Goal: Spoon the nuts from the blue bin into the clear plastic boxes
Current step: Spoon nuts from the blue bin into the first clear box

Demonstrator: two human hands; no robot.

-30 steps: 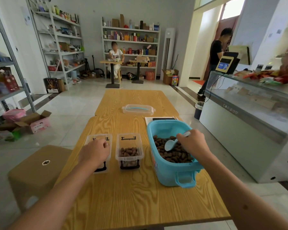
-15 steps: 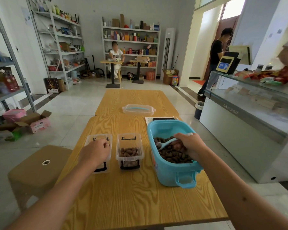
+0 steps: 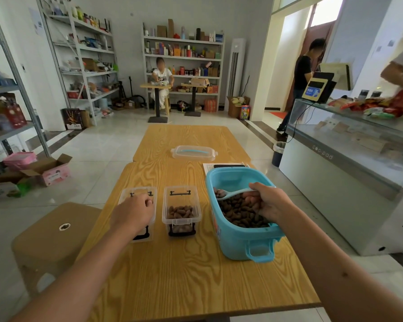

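Observation:
A blue bin point(image 3: 236, 242) of brown nuts point(image 3: 239, 213) stands at the right of the wooden table point(image 3: 191, 280). My right hand point(image 3: 269, 202) is inside it, gripping a pale blue spoon point(image 3: 230, 194) whose bowl holds a few nuts at the bin's left side. Two clear plastic boxes stand to the left. The middle box point(image 3: 181, 211) holds a layer of nuts. My left hand point(image 3: 133, 213) rests with curled fingers on the left box point(image 3: 139, 194), hiding most of it.
A clear lid with a blue handle point(image 3: 194, 152) lies farther back on the table. Papers point(image 3: 219, 165) sit behind the bin. A brown stool point(image 3: 54, 238) stands to the left, a glass counter point(image 3: 349, 159) to the right. A person sits at the back, another stands by the door.
My right hand has lowered into the bin and pushed the spoon leftward through the nuts; the spoon's bowl now carries nuts. My left hand has stayed on the left box.

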